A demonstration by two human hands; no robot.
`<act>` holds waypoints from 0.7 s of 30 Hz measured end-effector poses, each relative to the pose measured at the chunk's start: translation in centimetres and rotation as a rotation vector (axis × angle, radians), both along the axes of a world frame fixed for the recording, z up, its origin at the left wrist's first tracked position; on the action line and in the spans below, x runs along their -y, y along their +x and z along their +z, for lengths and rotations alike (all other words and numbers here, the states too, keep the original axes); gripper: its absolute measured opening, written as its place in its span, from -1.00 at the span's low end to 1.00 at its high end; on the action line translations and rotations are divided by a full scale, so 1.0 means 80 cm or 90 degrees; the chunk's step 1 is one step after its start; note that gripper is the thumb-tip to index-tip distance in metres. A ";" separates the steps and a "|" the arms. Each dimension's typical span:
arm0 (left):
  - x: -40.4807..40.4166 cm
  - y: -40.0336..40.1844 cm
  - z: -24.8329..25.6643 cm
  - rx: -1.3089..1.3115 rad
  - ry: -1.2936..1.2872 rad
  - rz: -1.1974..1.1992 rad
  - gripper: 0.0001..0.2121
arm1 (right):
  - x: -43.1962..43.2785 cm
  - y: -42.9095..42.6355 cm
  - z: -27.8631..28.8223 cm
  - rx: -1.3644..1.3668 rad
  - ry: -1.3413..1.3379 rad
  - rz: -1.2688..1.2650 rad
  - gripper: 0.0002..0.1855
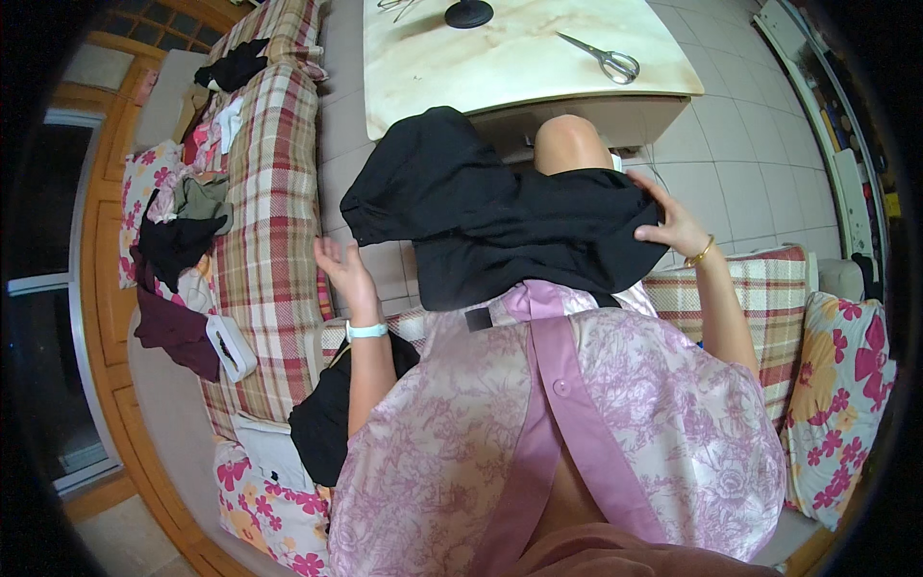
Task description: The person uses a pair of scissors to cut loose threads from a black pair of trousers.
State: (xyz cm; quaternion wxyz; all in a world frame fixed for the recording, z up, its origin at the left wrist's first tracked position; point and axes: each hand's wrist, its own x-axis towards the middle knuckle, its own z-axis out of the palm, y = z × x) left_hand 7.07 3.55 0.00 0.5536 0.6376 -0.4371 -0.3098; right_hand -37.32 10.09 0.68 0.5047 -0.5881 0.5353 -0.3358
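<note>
A black cloth garment (497, 223) lies spread across my lap, one part of it reaching forward to the table's near edge. My left hand (346, 274) is raised off the garment's left side, palm turned up and fingers apart, with nothing in it; a pale band is on that wrist. At the garment's right edge, my right hand (670, 220) rests with thumb and fingers spread, touching the cloth; whether it pinches any fabric cannot be told. A bare knee (572, 144) shows beyond the cloth.
Metal scissors (609, 61) and a black round base (469, 13) are on the marble-patterned table (433, 79). Clothes, including a maroon garment (177, 332), and a white box (231, 348) lie along the plaid-covered sofa (270, 216) at left. Another black cloth (321, 425) lies beside my left forearm.
</note>
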 end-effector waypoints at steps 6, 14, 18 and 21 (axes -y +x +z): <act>-0.012 -0.115 0.080 0.538 -0.156 -0.543 -0.19 | 0.011 0.034 -0.020 0.168 0.086 -0.164 -0.52; 0.041 -0.140 0.146 0.153 -0.189 -0.483 -0.72 | 0.040 0.037 0.189 0.169 -0.287 -0.323 -0.65; 0.050 -0.128 0.251 -0.098 -0.388 -0.405 -0.71 | 0.030 0.021 0.290 -0.024 -0.592 -0.317 -0.64; 0.052 -0.098 0.264 -0.167 -0.445 -0.372 -0.71 | 0.051 0.062 0.328 -0.025 -0.770 -0.333 -0.87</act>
